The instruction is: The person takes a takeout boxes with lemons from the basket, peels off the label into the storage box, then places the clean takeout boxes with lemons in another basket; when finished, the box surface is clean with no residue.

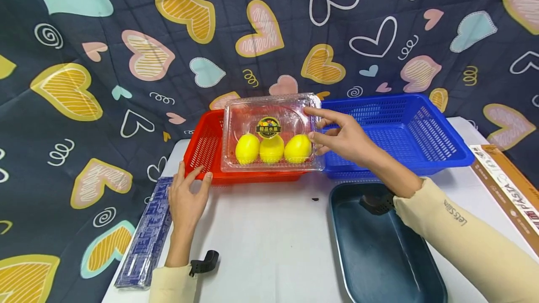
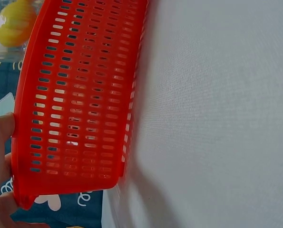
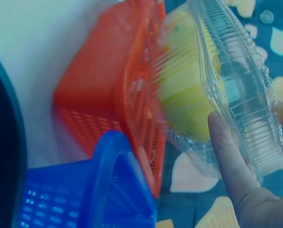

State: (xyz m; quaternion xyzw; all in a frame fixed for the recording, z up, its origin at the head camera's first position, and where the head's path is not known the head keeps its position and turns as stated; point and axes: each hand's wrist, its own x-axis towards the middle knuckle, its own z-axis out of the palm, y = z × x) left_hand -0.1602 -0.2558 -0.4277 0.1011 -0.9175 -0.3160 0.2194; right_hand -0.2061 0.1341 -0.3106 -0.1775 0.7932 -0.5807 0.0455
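Observation:
A clear plastic clamshell fruit box [image 1: 290,106] with a round dark label is held tilted above the red basket [image 1: 252,177]. Three yellow lemons [image 1: 271,149] lie along its lower side, seen through the plastic. My right hand [image 1: 347,139] grips the box by its right edge. The right wrist view shows a finger along the side of the box [image 3: 241,109], with other fingertips at its far edge. At the red basket's front left corner, my left hand [image 1: 187,200] holds the rim, thumb and fingers on it; in the left wrist view part of this hand [image 2: 1,161] is cut off.
A blue perforated basket [image 1: 396,165] stands right of the red one. In front of it sits a dark rectangular tray [image 1: 379,256]. Blue-printed plastic packaging [image 1: 145,242] lies at the left table edge, a pasta box [image 1: 507,186] at the right. A heart-patterned cloth [image 1: 261,74] hangs behind.

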